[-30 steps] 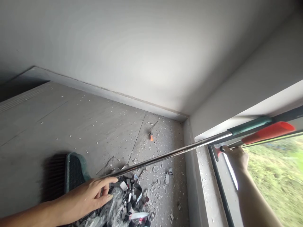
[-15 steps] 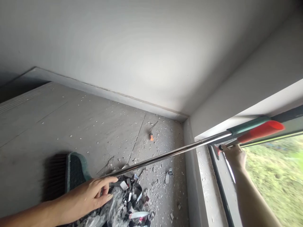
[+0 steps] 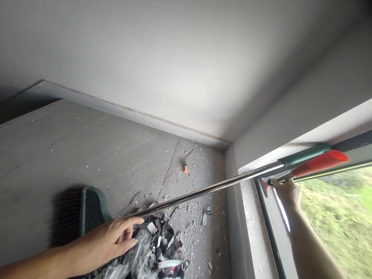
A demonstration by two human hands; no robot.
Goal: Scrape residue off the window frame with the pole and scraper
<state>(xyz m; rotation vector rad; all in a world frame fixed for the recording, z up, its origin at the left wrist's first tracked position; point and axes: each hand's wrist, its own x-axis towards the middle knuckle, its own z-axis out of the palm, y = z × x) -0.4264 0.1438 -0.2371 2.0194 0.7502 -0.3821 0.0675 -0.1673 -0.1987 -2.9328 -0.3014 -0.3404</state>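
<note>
My left hand (image 3: 116, 238) is held over the floor at the lower left, index finger and thumb apart, nothing visible between them. Just beyond it lies a broom, its green head (image 3: 94, 211) with dark bristles on the left. The broom's metal pole (image 3: 203, 190) slants up to a green grip (image 3: 305, 155) by the window. At the right, my right hand (image 3: 287, 192) is closed around the shaft of a tool with a red handle (image 3: 321, 162). A small red and dark end (image 3: 266, 186) shows left of this hand; the tool's exact kind is unclear.
A heap of plastic wrap and scraps (image 3: 154, 248) lies beside my left hand. White chips are strewn over the grey floor (image 3: 110, 155) and windowsill (image 3: 254, 224). A small orange item (image 3: 186, 167) lies near the wall corner. Greenery (image 3: 334, 217) shows through the window.
Almost nothing differs. The view has shifted very slightly; both hands, the broom and the red-handled tool keep nearly the same places.
</note>
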